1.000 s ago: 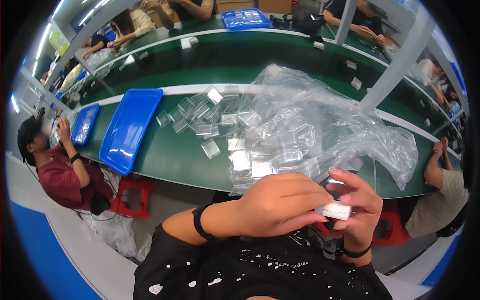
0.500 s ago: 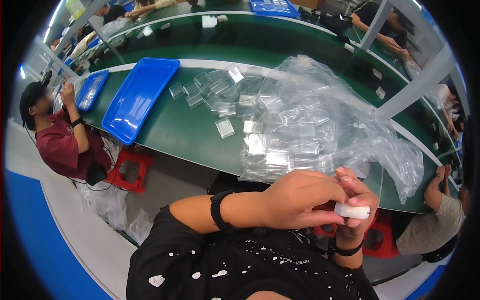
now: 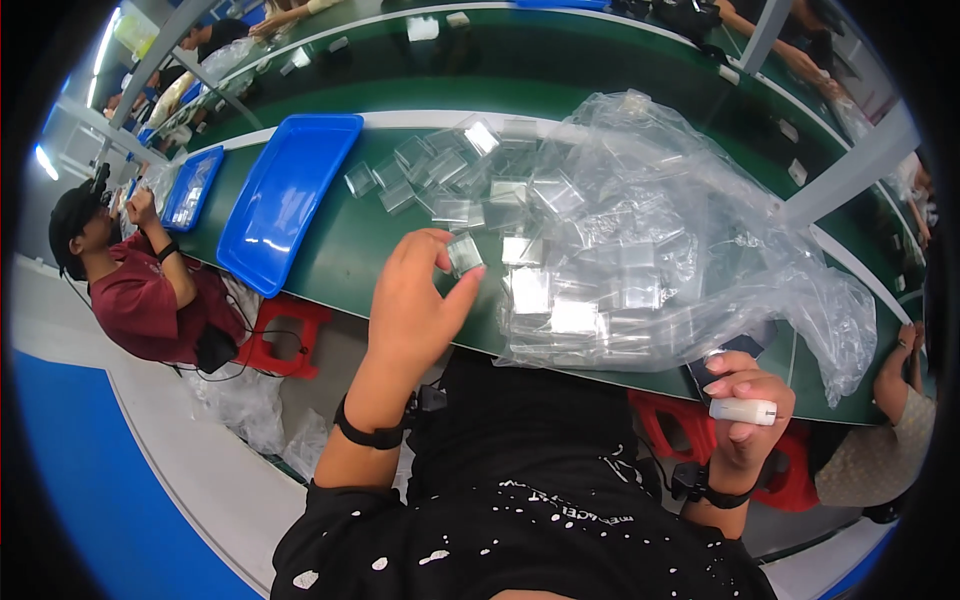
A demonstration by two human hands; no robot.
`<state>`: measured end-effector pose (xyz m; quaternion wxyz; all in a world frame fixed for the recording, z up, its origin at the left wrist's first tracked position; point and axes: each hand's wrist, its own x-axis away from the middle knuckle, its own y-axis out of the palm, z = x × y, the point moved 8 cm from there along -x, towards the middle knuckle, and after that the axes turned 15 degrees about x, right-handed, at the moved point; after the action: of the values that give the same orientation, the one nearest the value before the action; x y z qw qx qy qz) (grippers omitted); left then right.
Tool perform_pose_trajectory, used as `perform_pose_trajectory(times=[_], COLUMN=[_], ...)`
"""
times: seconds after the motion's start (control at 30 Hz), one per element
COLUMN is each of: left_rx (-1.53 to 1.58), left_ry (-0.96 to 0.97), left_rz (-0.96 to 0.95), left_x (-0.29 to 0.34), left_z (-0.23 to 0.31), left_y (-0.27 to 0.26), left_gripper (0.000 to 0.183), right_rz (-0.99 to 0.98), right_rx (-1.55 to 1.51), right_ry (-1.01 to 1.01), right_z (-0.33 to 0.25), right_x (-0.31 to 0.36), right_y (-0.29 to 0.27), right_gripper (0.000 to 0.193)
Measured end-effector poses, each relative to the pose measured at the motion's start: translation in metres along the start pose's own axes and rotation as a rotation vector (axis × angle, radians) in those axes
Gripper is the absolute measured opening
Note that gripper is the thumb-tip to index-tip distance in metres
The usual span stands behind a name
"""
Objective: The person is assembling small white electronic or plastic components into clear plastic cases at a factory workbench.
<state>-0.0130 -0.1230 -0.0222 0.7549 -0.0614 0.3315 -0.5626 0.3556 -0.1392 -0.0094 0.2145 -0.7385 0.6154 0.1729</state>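
My left hand (image 3: 412,300) reaches over the green table, thumb and fingertips on opposite sides of a small clear plastic box (image 3: 465,256). Whether that box is off the table, I cannot tell. By the table's front edge, my right hand (image 3: 752,395) holds a small white cylindrical piece (image 3: 743,411) with a translucent end, fingers curled round it. Beyond my left hand lie several loose clear plastic boxes (image 3: 440,168). More of them sit in or under a large clear plastic bag (image 3: 690,230) on the right.
An unfilled blue tray (image 3: 285,195) stands at the left, with a smaller blue tray (image 3: 192,187) past it, near a seated person (image 3: 140,290). Farther back, a green conveyor belt (image 3: 390,75) carries small white items. A slanting white post (image 3: 850,170) rises at the right.
My left hand has left the white piece and moved left and forward to the clear box. The white piece stays in my right hand. The whole view has shifted slightly.
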Motion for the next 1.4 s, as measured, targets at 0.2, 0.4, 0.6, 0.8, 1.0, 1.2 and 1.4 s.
perform_pose_trajectory(times=[0.2,0.4,0.6,0.8,1.0,1.2,1.4], left_rx=[-0.216,0.008,0.479,0.732,0.724,0.833,0.749], left_ry=[-0.149,-0.265,-0.250,-0.031,0.521,0.655,0.599], left_rz=[-0.097,-0.121,-0.169,-0.518,-0.882,-1.012,-1.149], left_x=[-0.001,0.004,-0.006,-0.041,-0.052,-0.051,-0.072], left_z=[-0.048,-0.032,0.003,0.080,0.173,0.208,0.195], left_y=[0.010,-0.008,-0.016,0.013,0.061,0.090,0.108], left_gripper=[0.041,0.051,0.054,0.064,0.066,0.047,0.049], right_rz=[-0.087,-0.145,-0.186,-0.182,-0.195,-0.166,-0.097], right_rx=[0.088,0.191,0.350,0.498,0.632,0.690,0.764], right_ry=[0.011,-0.060,-0.135,-0.232,-0.327,-0.316,-0.213], right_z=[-0.001,-0.005,-0.011,-0.033,-0.057,-0.076,-0.086], right_x=[-0.004,-0.004,-0.008,-0.019,-0.021,-0.019,-0.025], right_y=[0.009,0.007,0.012,0.024,0.026,0.014,0.004], right_gripper=[0.052,0.040,0.033,0.029,0.027,0.028,0.034])
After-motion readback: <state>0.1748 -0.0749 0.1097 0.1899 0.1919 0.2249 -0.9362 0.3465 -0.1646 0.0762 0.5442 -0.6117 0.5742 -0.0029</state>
